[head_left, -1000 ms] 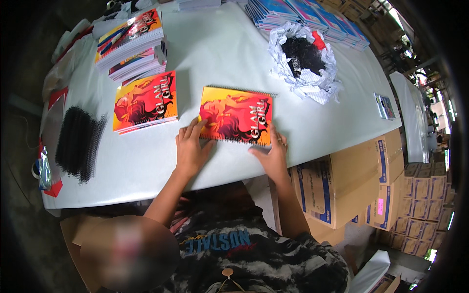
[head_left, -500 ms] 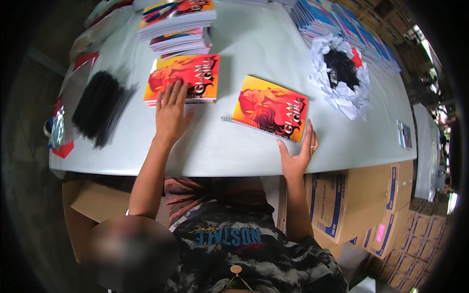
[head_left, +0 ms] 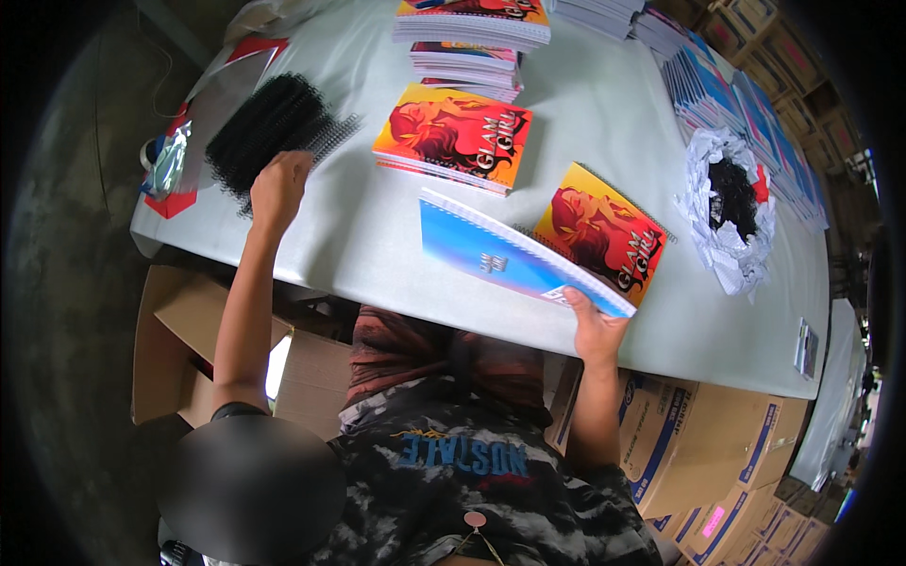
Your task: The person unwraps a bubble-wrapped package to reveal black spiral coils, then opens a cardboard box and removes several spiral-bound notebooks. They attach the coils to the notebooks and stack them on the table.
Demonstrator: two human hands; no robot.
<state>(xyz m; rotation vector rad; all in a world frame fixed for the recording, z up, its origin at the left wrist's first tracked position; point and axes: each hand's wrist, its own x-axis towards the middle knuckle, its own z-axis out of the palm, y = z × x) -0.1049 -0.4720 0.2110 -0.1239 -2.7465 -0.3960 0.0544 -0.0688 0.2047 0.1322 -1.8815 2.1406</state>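
My right hand grips a notebook with a blue cover by its right corner, thumb on top. It is tilted up, with a row of holes along its upper edge. Partly behind it lies a red and yellow notebook with a dark spiral coil along its edge. My left hand is closed at the near side of a pile of black plastic spiral coils; whatever its fingers hold is hidden. Between the hands, farther back, sits a short stack of red and yellow notebooks.
Taller notebook stacks stand at the back, with blue notebooks at the far right. Crumpled white wrapping holds black material on the right. Cardboard boxes stand below the table's right side; an open carton is below its left.
My left hand has gone from the notebook stack to the coil pile and closed. My right hand, formerly open beside the coiled notebook, now holds the blue-covered one. The view has shifted.
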